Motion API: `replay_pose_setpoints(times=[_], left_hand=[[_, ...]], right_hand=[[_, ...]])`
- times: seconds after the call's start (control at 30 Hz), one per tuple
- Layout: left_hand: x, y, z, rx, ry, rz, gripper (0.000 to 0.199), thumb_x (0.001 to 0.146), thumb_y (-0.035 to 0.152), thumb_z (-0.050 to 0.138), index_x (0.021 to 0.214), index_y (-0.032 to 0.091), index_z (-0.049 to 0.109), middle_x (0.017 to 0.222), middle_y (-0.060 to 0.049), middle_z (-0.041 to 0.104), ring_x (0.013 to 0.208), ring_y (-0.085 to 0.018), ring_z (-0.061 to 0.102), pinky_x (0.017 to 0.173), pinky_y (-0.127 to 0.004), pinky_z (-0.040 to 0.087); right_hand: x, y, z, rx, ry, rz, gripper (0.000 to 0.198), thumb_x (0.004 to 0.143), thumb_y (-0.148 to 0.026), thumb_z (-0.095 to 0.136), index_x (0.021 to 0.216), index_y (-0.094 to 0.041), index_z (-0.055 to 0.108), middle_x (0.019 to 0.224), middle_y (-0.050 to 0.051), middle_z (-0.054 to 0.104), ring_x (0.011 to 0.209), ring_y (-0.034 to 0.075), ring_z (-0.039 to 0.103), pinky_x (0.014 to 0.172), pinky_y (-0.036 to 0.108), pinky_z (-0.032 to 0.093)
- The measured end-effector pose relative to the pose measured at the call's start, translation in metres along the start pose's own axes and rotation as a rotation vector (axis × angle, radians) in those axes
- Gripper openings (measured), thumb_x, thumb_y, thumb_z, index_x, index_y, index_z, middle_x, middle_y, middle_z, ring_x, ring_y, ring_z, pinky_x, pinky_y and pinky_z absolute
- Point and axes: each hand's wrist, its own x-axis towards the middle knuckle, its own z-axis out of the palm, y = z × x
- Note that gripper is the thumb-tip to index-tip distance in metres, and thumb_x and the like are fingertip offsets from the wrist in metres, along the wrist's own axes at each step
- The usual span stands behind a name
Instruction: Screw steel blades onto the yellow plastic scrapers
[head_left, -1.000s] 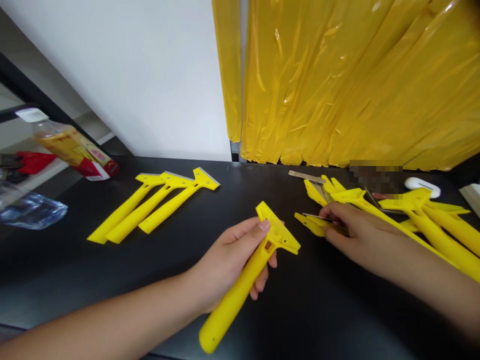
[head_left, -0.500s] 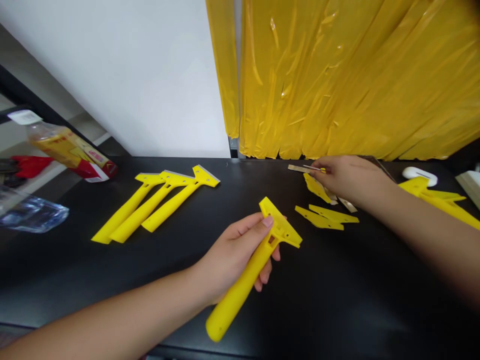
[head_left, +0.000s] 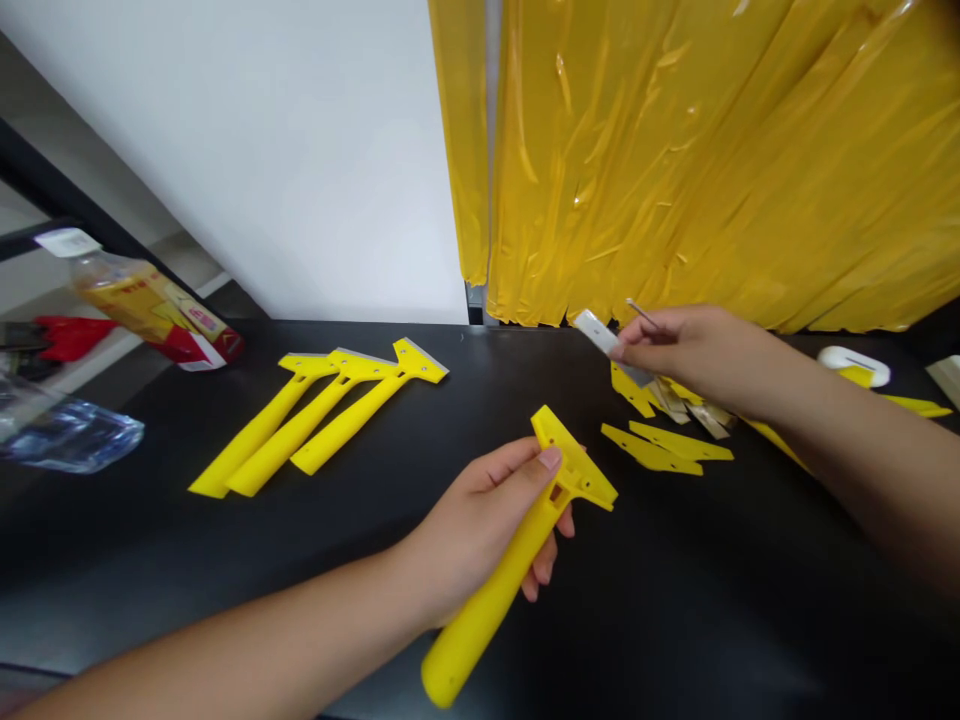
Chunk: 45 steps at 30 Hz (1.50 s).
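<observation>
My left hand (head_left: pixel 476 520) is wrapped round the handle of a yellow scraper (head_left: pixel 491 605), thumb against its wide head, which shows screw holes and no blade. Pinched in the fingers of my right hand (head_left: pixel 686 342) is a flat, pale scraper blade (head_left: pixel 594 328). A thin metal shaft (head_left: pixel 643 314), like a screwdriver's, also sticks out from that hand; its handle is hidden. Below the right hand lie more wrapped blades (head_left: pixel 709 420) and loose yellow cover plates (head_left: pixel 652 450). Three yellow scrapers (head_left: pixel 349 405) with metal edges rest side by side on the left.
The black table (head_left: pixel 300 560) runs beneath everything. A drink bottle (head_left: pixel 154 305) and a clear plastic container (head_left: pixel 75 430) stand at the left. Yellow plastic sheeting (head_left: pixel 675 150) hangs behind, beside a white panel (head_left: pixel 300 150). A white oval object (head_left: pixel 853 366) sits at the right.
My right hand has lifted slightly off the pile, with the blade now standing out from its fingers. The left hand keeps its hold on the scraper. The view has shifted a little.
</observation>
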Motion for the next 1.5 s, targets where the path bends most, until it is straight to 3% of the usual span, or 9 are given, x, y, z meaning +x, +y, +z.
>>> replay_pose_setpoints(times=[0.07,0.13,0.27,0.37,0.53,0.77,1.07,1.33,1.5], left_hand=[[0.000,0.000,0.000,-0.007,-0.007,0.018,0.040,0.106,0.058,0.065,0.095,0.020,0.060,0.083,0.000,0.068,0.049,-0.007,0.058,0.041,-0.015,0.049],[0.000,0.001,0.000,-0.011,-0.013,0.028,0.038,0.106,0.055,0.067,0.094,0.019,0.061,0.082,0.001,0.067,0.048,-0.007,0.057,0.040,-0.015,0.049],[-0.001,0.003,0.000,0.015,-0.040,-0.019,0.037,0.107,0.052,0.065,0.091,0.018,0.063,0.077,0.001,0.066,0.044,-0.006,0.055,0.039,-0.014,0.047],[-0.003,0.004,0.001,0.044,-0.064,-0.049,0.037,0.108,0.050,0.063,0.089,0.018,0.064,0.071,0.001,0.064,0.042,-0.006,0.053,0.038,-0.014,0.046],[-0.004,0.003,0.000,0.125,-0.101,-0.086,0.042,0.104,0.057,0.066,0.086,0.019,0.064,0.060,0.003,0.057,0.044,-0.009,0.053,0.039,-0.015,0.047],[-0.004,0.001,-0.005,0.219,-0.147,-0.097,0.044,0.104,0.060,0.065,0.091,0.018,0.063,0.080,-0.001,0.065,0.049,-0.007,0.056,0.042,-0.016,0.047],[-0.007,0.006,0.000,0.310,-0.159,-0.084,0.042,0.105,0.058,0.065,0.088,0.020,0.059,0.071,0.005,0.058,0.047,-0.006,0.053,0.039,-0.013,0.045],[-0.007,0.005,-0.001,0.334,-0.128,-0.086,0.043,0.107,0.059,0.061,0.085,0.021,0.058,0.063,0.005,0.055,0.045,-0.008,0.052,0.040,-0.015,0.046],[-0.009,0.004,0.000,0.407,-0.105,-0.096,0.044,0.107,0.059,0.059,0.086,0.021,0.058,0.062,0.005,0.053,0.047,-0.008,0.051,0.041,-0.014,0.046]], right_hand=[[-0.030,-0.007,0.008,0.134,-0.088,-0.006,0.040,0.097,-0.060,0.062,0.100,-0.022,0.072,0.062,-0.005,0.046,0.054,0.013,0.035,0.053,0.031,0.027],[-0.055,-0.010,0.019,0.264,-0.187,-0.020,0.045,0.091,-0.067,0.068,0.095,-0.022,0.074,0.066,-0.004,0.051,0.056,0.013,0.039,0.052,0.030,0.030],[-0.081,-0.004,0.037,0.569,-0.330,-0.031,0.039,0.085,-0.060,0.084,0.084,-0.022,0.075,0.076,0.000,0.065,0.068,0.014,0.051,0.061,0.029,0.036],[-0.083,0.004,0.043,0.604,-0.349,-0.043,0.034,0.088,-0.055,0.086,0.086,-0.023,0.075,0.080,-0.001,0.066,0.075,0.015,0.053,0.068,0.029,0.039],[-0.079,0.015,0.049,0.627,-0.408,-0.005,0.039,0.086,-0.055,0.089,0.085,-0.021,0.068,0.073,-0.004,0.058,0.068,0.012,0.046,0.063,0.027,0.034],[-0.082,0.023,0.055,0.525,-0.424,-0.087,0.034,0.094,-0.048,0.083,0.086,-0.022,0.063,0.074,-0.005,0.054,0.069,0.013,0.044,0.062,0.028,0.032],[-0.083,0.024,0.057,0.597,-0.523,-0.080,0.034,0.095,-0.048,0.082,0.086,-0.021,0.061,0.076,-0.005,0.053,0.071,0.013,0.043,0.064,0.028,0.033],[-0.086,0.013,0.057,0.686,-0.493,0.041,0.048,0.081,-0.052,0.091,0.077,-0.022,0.054,0.066,-0.008,0.044,0.058,0.009,0.032,0.052,0.027,0.021],[-0.086,0.011,0.057,0.660,-0.502,0.029,0.053,0.082,-0.062,0.087,0.077,-0.023,0.053,0.063,-0.007,0.044,0.058,0.010,0.034,0.052,0.027,0.024]])
